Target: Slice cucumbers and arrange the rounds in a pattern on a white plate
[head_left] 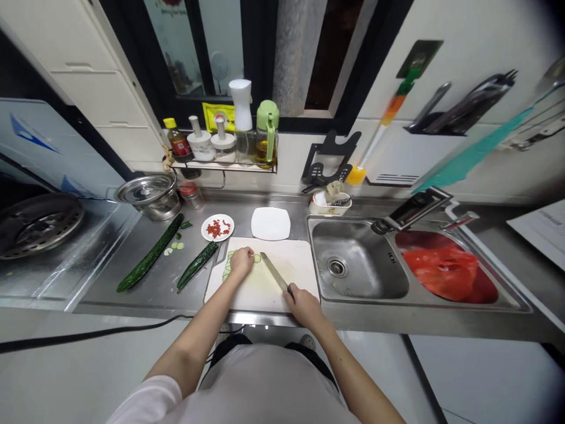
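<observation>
One tip: with right hand [302,303] round knife [274,271], board's [260,295] 4 o'clock, tuck narrow-fingered left hand [241,261] (can't tell contents) at 10.

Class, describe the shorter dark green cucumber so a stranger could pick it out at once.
On the silver metal counter, find the white rectangular cutting board. Just left of it lies the dark green cucumber, visibly shorter than the long green cucumber farther left.

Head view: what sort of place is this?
A kitchen, probably a home one: a steel sink set in the counter, cucumber slices on a cutting board, and a knife in the right hand.
</observation>
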Demonstrator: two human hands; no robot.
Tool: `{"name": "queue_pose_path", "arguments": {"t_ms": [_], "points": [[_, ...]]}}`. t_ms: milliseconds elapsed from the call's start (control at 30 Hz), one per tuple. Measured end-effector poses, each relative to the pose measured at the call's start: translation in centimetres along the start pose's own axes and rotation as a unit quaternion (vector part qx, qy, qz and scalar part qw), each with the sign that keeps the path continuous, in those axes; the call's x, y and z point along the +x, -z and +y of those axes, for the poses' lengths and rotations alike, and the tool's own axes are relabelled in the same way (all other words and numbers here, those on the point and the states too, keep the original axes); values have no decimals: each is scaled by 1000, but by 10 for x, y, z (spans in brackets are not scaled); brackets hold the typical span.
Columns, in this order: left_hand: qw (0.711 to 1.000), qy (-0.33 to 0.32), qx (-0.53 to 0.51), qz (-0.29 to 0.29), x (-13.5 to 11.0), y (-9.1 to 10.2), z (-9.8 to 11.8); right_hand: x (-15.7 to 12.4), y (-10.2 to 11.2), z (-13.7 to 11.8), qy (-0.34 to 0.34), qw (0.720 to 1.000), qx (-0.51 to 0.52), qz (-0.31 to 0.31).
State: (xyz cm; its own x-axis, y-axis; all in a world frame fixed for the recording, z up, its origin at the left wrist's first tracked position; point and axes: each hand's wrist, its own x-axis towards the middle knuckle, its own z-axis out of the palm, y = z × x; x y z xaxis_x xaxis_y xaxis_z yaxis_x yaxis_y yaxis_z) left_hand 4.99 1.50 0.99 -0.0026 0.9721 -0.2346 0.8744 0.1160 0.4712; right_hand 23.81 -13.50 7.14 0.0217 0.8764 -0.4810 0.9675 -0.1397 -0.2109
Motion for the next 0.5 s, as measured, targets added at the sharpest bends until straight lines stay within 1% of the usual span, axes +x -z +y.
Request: {"name": "queue_pose_path", "arguments": {"t_ms": [133,500], "points": [[999,-11,28,-8,2,3,1,-1,-2,-9,15,1000,-2,1],[999,19,40,-24,10,2,-1,5,1,-16,22,1000,-16,-16]]}}
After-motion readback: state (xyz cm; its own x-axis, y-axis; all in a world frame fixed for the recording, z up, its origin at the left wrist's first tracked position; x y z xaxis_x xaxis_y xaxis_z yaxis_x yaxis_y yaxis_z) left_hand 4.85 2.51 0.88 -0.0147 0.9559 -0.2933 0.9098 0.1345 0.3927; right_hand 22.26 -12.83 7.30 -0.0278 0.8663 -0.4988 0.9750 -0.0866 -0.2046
